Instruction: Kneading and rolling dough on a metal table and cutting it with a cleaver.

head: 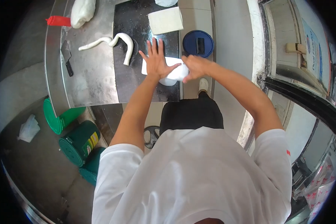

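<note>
On the black board (145,91), my left hand (157,63) lies with fingers spread, over the left part of a flat white sheet (144,68), probably dough. My right hand (197,67) grips the right end of a white piece (177,73) near the board's right edge; whether this piece and the sheet are one cannot be told. A round white shape (168,81) shows just below. Left of my left hand, a long curved rope of dough (127,42) runs from the board onto the steel tabletop. A folded pale cloth (165,21) lies beyond my fingertips.
On the steel table (92,81) are a bench scraper with a black handle (69,68), a red squeeze bottle (58,21) and a large dough lump (82,12). A blue-lidded bucket (189,42) with a dark object on top stands right of the table. Green buckets (78,142) stand below left.
</note>
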`<state>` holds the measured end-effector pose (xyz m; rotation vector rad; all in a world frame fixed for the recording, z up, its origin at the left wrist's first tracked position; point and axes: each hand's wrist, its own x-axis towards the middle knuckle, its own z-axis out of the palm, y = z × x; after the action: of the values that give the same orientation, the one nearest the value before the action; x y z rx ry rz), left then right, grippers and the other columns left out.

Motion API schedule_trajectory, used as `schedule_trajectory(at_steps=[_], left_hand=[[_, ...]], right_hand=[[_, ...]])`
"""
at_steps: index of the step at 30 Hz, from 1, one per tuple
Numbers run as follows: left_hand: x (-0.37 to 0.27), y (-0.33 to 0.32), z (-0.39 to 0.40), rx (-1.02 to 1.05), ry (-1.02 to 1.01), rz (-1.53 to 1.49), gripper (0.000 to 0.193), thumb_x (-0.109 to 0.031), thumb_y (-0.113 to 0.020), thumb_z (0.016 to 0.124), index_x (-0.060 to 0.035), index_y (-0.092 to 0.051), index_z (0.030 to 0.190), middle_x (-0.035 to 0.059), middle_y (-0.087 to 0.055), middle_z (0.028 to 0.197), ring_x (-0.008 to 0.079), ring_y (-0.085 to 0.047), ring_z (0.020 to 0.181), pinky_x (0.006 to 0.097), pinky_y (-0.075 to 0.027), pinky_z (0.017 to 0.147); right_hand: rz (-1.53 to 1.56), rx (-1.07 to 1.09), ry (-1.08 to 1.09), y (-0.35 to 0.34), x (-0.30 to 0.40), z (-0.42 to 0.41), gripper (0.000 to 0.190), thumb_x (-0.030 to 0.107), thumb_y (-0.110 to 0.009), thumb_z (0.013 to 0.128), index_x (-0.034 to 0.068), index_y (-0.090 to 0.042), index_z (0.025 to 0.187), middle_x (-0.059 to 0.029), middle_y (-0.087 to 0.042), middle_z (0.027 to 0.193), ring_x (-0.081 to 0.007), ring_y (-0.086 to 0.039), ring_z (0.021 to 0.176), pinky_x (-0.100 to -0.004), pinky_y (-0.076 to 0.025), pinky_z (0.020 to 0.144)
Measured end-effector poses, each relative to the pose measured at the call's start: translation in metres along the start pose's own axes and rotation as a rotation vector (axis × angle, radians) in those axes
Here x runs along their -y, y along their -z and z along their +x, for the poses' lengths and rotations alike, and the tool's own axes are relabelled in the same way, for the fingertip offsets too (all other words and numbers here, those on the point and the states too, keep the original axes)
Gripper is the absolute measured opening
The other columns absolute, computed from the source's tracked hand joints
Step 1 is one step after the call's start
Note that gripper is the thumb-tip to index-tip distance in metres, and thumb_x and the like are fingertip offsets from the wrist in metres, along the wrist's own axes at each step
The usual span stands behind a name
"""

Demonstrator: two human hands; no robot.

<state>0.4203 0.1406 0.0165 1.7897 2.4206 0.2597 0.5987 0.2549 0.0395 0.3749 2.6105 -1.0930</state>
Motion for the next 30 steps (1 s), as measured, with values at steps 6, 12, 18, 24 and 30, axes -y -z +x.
schedule_trajectory(at_steps=[6, 12, 18, 24, 30], left_hand=[[-0.031, 0.014, -0.005, 0.018, 0.007, 0.041, 0.127, -0.082, -0.061, 0.058, -0.0056, -0.02, 0.151, 0.0152, -0.014, 0.159, 0.0388, -0.007, 0.146, 0.0755, -0.001, 0.103], [-0.009, -0.001, 0.028, -0.057, 0.093, -0.049, 0.124, -0.078, -0.063, 0.062, -0.0045, -0.019, 0.151, 0.017, -0.016, 0.158, 0.0382, -0.009, 0.146, 0.0709, -0.004, 0.107], [-0.028, 0.004, -0.015, 0.017, 0.039, 0.008, 0.128, -0.083, -0.058, 0.062, -0.0002, -0.017, 0.15, 0.0194, -0.009, 0.159, 0.0397, -0.003, 0.146, 0.0738, 0.0, 0.104], [-0.008, 0.004, 0.04, -0.102, 0.19, -0.009, 0.132, -0.079, -0.063, 0.062, 0.0002, -0.008, 0.151, 0.0204, -0.004, 0.159, 0.0383, -0.001, 0.147, 0.0698, -0.001, 0.108], [-0.033, -0.001, -0.001, 0.041, 0.043, 0.035, 0.132, -0.084, -0.056, 0.062, 0.003, -0.012, 0.15, 0.0211, -0.002, 0.159, 0.0408, 0.001, 0.146, 0.0748, 0.001, 0.104]], right_hand=[[-0.113, -0.01, 0.023, -0.006, -0.017, -0.021, 0.088, 0.059, -0.081, 0.06, -0.006, -0.045, 0.106, -0.0254, -0.064, 0.084, -0.0454, -0.064, 0.082, -0.0483, -0.053, 0.072], [-0.081, -0.016, 0.168, 0.026, -0.034, 0.02, 0.08, 0.051, -0.084, 0.059, -0.007, -0.046, 0.099, -0.0254, -0.061, 0.076, -0.0452, -0.062, 0.076, -0.0475, -0.052, 0.067], [-0.033, 0.097, 0.011, 0.007, -0.015, -0.01, 0.081, 0.053, -0.083, 0.061, -0.004, -0.047, 0.104, -0.0261, -0.064, 0.088, -0.0454, -0.064, 0.085, -0.0504, -0.052, 0.074], [-0.168, 0.069, 0.1, 0.066, -0.029, 0.043, 0.074, 0.042, -0.086, 0.06, -0.004, -0.05, 0.105, -0.0247, -0.065, 0.093, -0.0416, -0.064, 0.087, -0.0459, -0.052, 0.075], [-0.038, 0.061, 0.014, 0.008, -0.03, -0.011, 0.077, 0.05, -0.084, 0.06, -0.003, -0.049, 0.102, -0.0246, -0.064, 0.084, -0.0444, -0.064, 0.08, -0.0485, -0.053, 0.07]])
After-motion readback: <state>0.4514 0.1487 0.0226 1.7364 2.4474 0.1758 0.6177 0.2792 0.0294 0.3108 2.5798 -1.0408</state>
